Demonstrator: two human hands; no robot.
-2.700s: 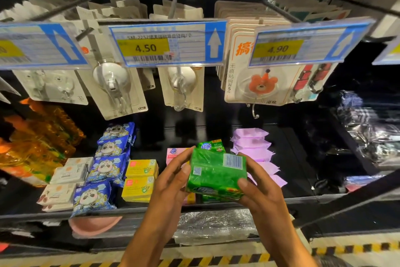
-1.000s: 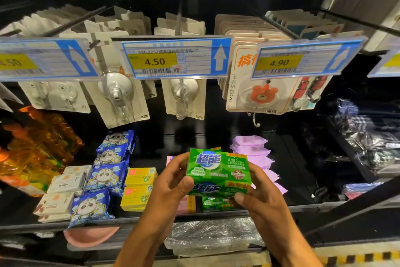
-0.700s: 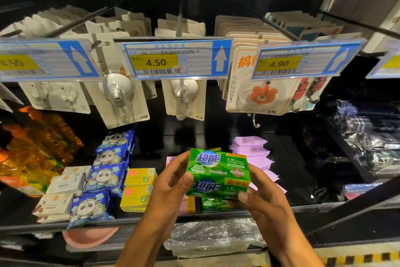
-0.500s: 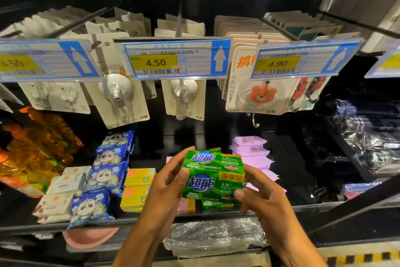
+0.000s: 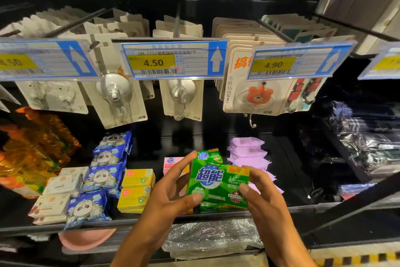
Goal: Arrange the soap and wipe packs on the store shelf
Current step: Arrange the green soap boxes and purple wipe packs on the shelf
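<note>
the person holds a green soap pack (image 5: 218,184) between both hands, just above the front of the black shelf (image 5: 292,171). the left hand (image 5: 171,197) grips its left side, with the thumb curled onto the lower front corner and the fingers reaching up behind the top edge. the right hand (image 5: 266,199) pinches the right side, thumb on the front and fingers curled over the upper right corner. the pack's printed face is turned toward the camera and tilted slightly.

directly below it a second green pack (image 5: 213,207) lies on the shelf, and a third green pack (image 5: 212,155) shows behind its top edge; whether the held pack touches either one is hard to tell. a pink pack (image 5: 170,162) peeks out behind the left fingers. left of that sit two yellow boxes (image 5: 137,188), then a row of blue panda wipe packs (image 5: 104,178), then white boxes (image 5: 62,184). lilac packs (image 5: 249,152) run in a row just right of the hands. orange bags (image 5: 32,147) fill the far left. above, carded hooks (image 5: 121,97) hang behind price tags (image 5: 173,61) reading 4.50 and 4.90.
</note>
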